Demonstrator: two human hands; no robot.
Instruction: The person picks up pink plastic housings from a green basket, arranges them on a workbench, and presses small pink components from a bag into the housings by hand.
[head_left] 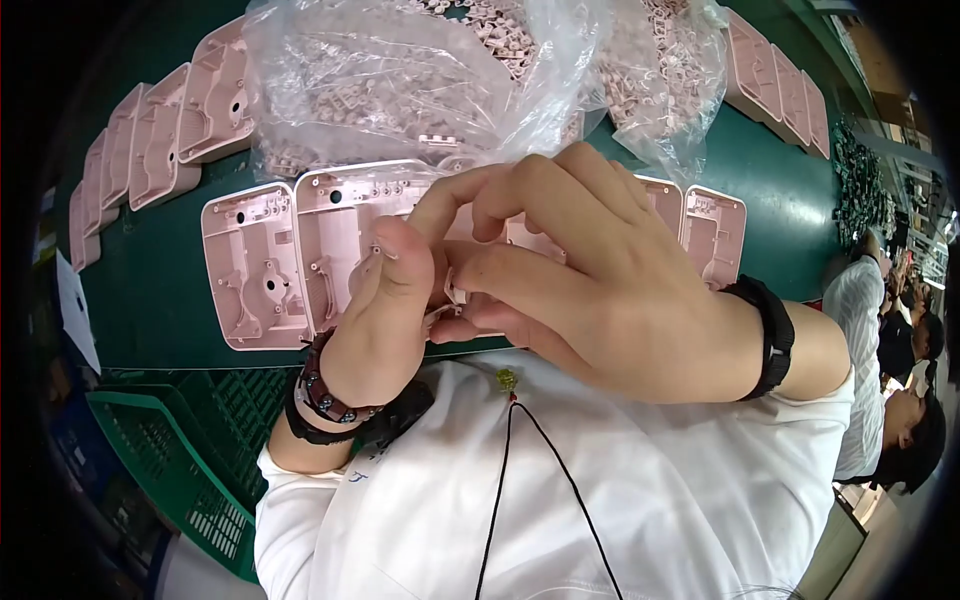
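My hands are together over a row of pink plastic housings. My left hand point(385, 295) is closed, thumb raised, with small pink plastic pieces showing at its fingers. My right hand point(590, 275) curls in from the right, its thumb and fingers pinched on a small pink plastic piece point(455, 290) between the two hands. The hands partly hide the pieces. Beneath them, the open pink housings point(310, 262) show round holes, posts and inner walls; the middle ones are mostly covered. Another housing point(715, 235) shows right of my right hand.
Clear plastic bags point(390, 90) of small pink parts lie behind the housings, with another bag point(660, 80) to their right. Stacked pink housings stand far left point(165, 150) and far right point(780, 85) on the green table point(780, 200). A green crate point(180, 460) sits lower left. Other people sit at right.
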